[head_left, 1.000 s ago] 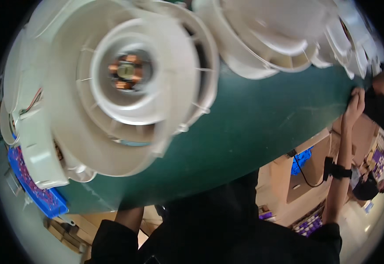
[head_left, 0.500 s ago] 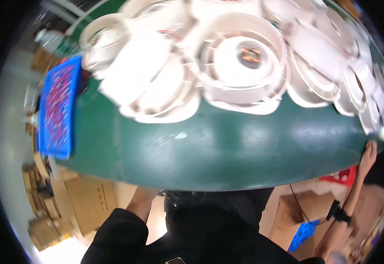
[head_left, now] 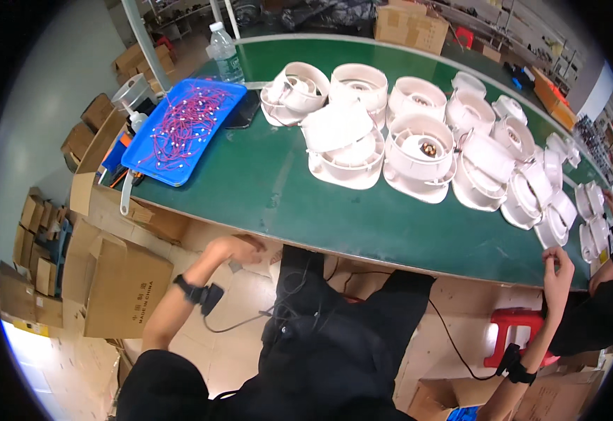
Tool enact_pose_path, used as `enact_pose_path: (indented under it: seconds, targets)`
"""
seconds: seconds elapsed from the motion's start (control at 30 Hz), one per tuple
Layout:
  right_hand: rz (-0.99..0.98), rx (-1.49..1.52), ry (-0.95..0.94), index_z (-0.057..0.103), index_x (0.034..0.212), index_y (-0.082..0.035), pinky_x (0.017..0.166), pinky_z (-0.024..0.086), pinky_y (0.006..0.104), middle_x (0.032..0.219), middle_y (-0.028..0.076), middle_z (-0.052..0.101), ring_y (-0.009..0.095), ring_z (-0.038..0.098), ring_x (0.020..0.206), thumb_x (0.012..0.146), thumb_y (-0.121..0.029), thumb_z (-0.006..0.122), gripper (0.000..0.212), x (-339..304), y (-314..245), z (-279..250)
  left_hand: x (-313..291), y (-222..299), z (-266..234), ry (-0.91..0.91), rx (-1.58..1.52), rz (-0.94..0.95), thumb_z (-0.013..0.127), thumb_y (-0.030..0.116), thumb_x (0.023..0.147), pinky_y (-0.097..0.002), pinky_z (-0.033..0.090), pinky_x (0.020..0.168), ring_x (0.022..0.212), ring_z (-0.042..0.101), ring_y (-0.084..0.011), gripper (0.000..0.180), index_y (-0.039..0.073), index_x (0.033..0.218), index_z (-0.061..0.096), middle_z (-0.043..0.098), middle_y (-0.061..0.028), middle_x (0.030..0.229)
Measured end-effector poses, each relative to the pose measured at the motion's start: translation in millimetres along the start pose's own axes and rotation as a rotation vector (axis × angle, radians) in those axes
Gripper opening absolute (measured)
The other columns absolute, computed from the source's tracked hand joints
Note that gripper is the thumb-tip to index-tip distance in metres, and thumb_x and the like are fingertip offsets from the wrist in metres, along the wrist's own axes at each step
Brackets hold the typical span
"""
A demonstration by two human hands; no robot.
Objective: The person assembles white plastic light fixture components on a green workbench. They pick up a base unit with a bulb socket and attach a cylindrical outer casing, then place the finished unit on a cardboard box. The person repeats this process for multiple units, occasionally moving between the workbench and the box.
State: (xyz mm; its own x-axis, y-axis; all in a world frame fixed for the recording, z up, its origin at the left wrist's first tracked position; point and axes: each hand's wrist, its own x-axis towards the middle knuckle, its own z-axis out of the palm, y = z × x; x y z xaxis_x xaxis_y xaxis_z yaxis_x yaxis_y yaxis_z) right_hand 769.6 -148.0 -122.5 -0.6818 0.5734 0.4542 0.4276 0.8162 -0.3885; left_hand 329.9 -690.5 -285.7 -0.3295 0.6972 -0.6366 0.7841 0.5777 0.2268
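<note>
My left hand (head_left: 236, 248) hangs at the near edge of the green table (head_left: 250, 189), fingers loosely bent and apart, with nothing seen in it. Farther right, my right hand (head_left: 557, 268) is at the table edge just below a white plastic housing (head_left: 556, 219). Its fingers are curved but not closed, and no object shows in them. Several similar round white housings stand in rows across the table. One near the middle, a white housing (head_left: 418, 151), shows a copper-coloured part inside. Another housing (head_left: 348, 151) has a white cover leaning over it.
A blue tray (head_left: 129, 156) of red wires sits at the table's left end, near a plastic bottle (head_left: 228, 59). Cardboard boxes (head_left: 127, 281) stand on the floor at left. A red stool (head_left: 513, 330) is below the right edge; another person's arm (head_left: 604, 270) is beyond.
The view has shifted, showing more of the table's far side. My left hand has come up into sight from behind the table edge. My right hand stays by the right edge, fingers more bent.
</note>
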Motion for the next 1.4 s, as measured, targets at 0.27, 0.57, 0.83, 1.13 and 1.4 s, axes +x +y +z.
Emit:
enact_pose_path:
  seconds: [0.27,0.57,0.83,1.13,1.4]
  targets:
    - [-0.487,0.262,-0.024,0.06,0.081,0.005,0.063,0.045,0.0271,0.071,0.01,0.063,0.015,0.06,0.063,0.083,0.002,0.054,0.007,89.6,-219.7,-21.7,-131.9,106.5,-139.4,0.19,-0.272,0.542,0.061,0.03,0.093,-0.0382,0.055,0.071,0.08,0.07,-0.0309,0.028,0.003,0.102,0.065,0.071,-0.0155,0.086]
    - [-0.882,0.589,-0.625,0.064,0.113,0.0,0.071,0.053,0.036,0.092,0.017,0.07,0.03,0.068,0.08,0.091,-0.009,0.058,0.025,188.3,-318.6,45.2,29.0,13.0,-342.0,0.903,-0.277,-0.078,0.068,0.04,0.083,-0.0396,0.056,0.078,0.092,0.069,-0.0376,0.062,0.001,0.129,0.056,0.067,-0.0275,0.108]
    - [-0.785,0.497,-0.944,0.06,0.125,0.001,0.08,0.052,0.0391,0.1,0.02,0.067,0.034,0.067,0.09,0.09,-0.01,0.063,0.037,216.8,-297.7,57.3,61.4,-56.0,-355.0,0.745,-0.438,-0.13,0.059,0.012,0.074,-0.0406,0.059,0.065,0.095,0.069,-0.03,0.048,-0.002,0.119,0.061,0.068,-0.0235,0.104]
    - [-0.641,0.562,-0.751,0.057,0.128,-0.002,0.073,0.053,0.0395,0.09,0.018,0.066,0.035,0.067,0.081,0.087,-0.008,0.063,0.042,245.8,-262.1,53.0,60.1,-40.5,-397.1,1.033,-1.034,0.112,0.057,0.014,0.091,-0.0284,0.055,0.071,0.089,0.066,-0.013,0.044,0.002,0.133,0.054,0.067,-0.0082,0.111]
    - [-0.582,0.484,-0.806,0.056,0.128,0.001,0.08,0.053,0.037,0.097,0.019,0.067,0.032,0.068,0.089,0.087,-0.005,0.062,0.042,249.3,-259.7,62.6,215.3,-66.6,-441.4,0.812,-0.974,-0.265,0.056,0.013,0.083,-0.0408,0.061,0.077,0.095,0.07,-0.0341,0.053,-0.018,0.125,0.047,0.061,-0.0303,0.119]
